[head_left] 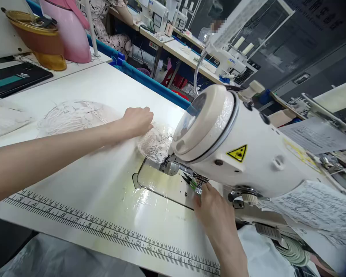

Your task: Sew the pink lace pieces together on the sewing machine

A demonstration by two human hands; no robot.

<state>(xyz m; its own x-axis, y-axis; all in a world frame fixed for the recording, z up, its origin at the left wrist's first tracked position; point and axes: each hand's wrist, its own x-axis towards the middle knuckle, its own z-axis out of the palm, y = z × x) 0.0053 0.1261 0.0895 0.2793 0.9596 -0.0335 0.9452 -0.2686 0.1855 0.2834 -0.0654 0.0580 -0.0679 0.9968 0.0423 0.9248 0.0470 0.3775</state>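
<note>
A white lace piece (155,145) with dark loose threads lies under the head of the sewing machine (216,127), by the presser foot. My left hand (137,121) is closed at its upper left edge, fingertips partly hidden. Small thread snips (192,182) with dark blades and a green part show beneath the machine arm, right of the needle area. My right hand (215,213) is closed around their near end; its fingers are partly hidden. Another lace piece (77,117) lies flat on the table beyond my left forearm.
A printed ruler (112,232) runs along the front edge of the white table (103,192). A phone (17,79), an amber container (43,38) and a pink object (69,30) stand at the far left. Pale fabric (2,117) lies at the left. Other sewing machines (233,63) and a person's sleeve (118,42) are behind.
</note>
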